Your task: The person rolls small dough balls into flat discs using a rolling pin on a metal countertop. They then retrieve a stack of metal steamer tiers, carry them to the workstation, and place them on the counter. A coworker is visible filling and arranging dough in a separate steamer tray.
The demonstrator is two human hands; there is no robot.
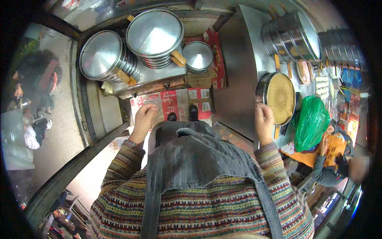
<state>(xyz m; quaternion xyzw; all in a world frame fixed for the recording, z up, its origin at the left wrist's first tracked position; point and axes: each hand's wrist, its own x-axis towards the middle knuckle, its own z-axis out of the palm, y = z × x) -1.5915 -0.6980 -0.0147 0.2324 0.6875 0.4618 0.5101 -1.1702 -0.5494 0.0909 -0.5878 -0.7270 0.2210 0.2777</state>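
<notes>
In the air ahead of my apron, my left hand has its fingers curled in, and I see nothing in it. My right hand is loosely curled at the near-left edge of a round metal steamer tray lined with tan cloth. Whether the fingers touch or grip its rim cannot be told. A wooden handle sticks out below that tray. Just right of it lies a green plastic bag on the metal counter.
Stacked steamers with metal lids stand ahead, another stack to their left. A small lidded steamer sits right of them. More steamer tiers and rows of pale dough pieces occupy the counter. Another person is at the right.
</notes>
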